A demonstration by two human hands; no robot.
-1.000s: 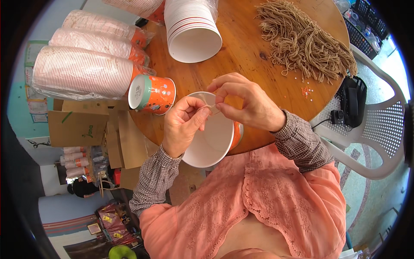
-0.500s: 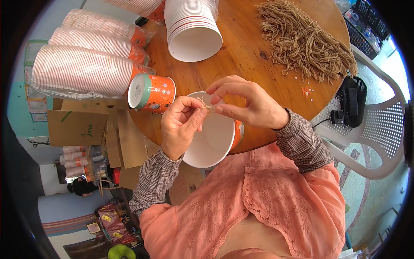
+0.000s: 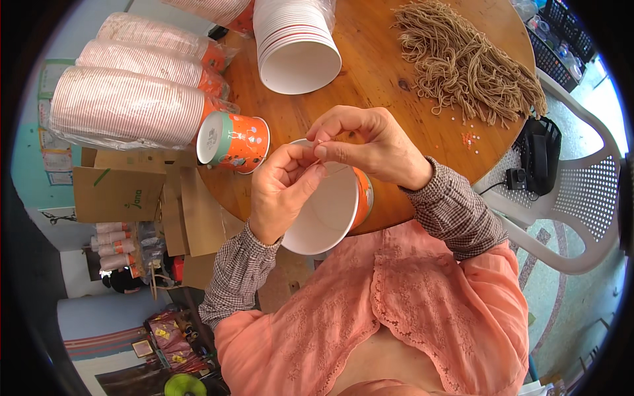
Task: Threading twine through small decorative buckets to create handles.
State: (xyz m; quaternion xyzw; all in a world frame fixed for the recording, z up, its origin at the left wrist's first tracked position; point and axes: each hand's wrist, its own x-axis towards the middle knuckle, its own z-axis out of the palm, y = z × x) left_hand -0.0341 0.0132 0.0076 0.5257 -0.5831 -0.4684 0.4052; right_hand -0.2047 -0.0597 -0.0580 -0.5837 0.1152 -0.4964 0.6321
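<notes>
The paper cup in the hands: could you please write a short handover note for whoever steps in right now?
Left hand: fingertips pinched at the rim of the orange paper cup, which lies tilted against the table edge, open mouth toward the person.
Right hand: pinched just above the same rim, meeting the left fingertips; whatever thin thing they pinch is too small to make out.
Nearby: a second orange cup on its side, sleeves of stacked cups, a white cup stack, a pile of tan string on the round wooden table.
Done: nothing visibly attached yet. Left: finishing the work at the rim.
</notes>
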